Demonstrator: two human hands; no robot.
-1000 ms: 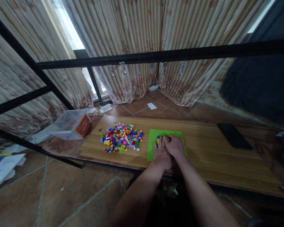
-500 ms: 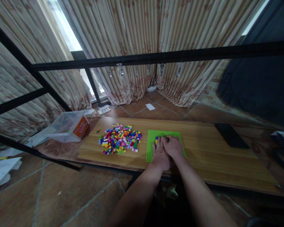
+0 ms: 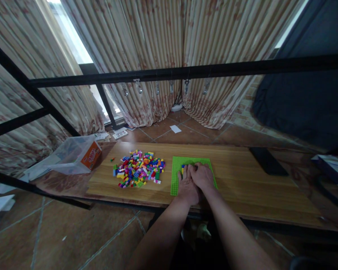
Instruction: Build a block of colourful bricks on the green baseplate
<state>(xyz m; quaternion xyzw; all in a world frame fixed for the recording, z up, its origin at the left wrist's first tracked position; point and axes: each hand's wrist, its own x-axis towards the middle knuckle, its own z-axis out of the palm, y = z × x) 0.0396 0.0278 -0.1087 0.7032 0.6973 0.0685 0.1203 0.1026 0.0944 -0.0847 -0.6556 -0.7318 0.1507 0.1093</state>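
Observation:
A green studded baseplate (image 3: 175, 176) lies on the wooden board, partly covered by both hands. My left hand (image 3: 188, 188) rests flat over its middle, fingers stretched forward. Blue and yellow toy bricks (image 3: 183, 168) peek out on the plate beside the left fingertips. Against the left fingers lies my right hand (image 3: 205, 177), its fingers bent and closed at the plate; whatever they grip is hidden beneath them. Left of the plate spreads a pile of loose colourful toy bricks (image 3: 141, 170).
A clear plastic box (image 3: 70, 157) with an orange label stands beyond the board's left end. Toward the right of the wooden board (image 3: 236, 187) lies a dark flat phone-like object (image 3: 267, 161). A black metal rail (image 3: 157, 77) crosses behind, before the curtains.
The view has shifted a little, so everything appears slightly farther left and mostly lower. Both hands keep nearly the same place and pose on the baseplate.

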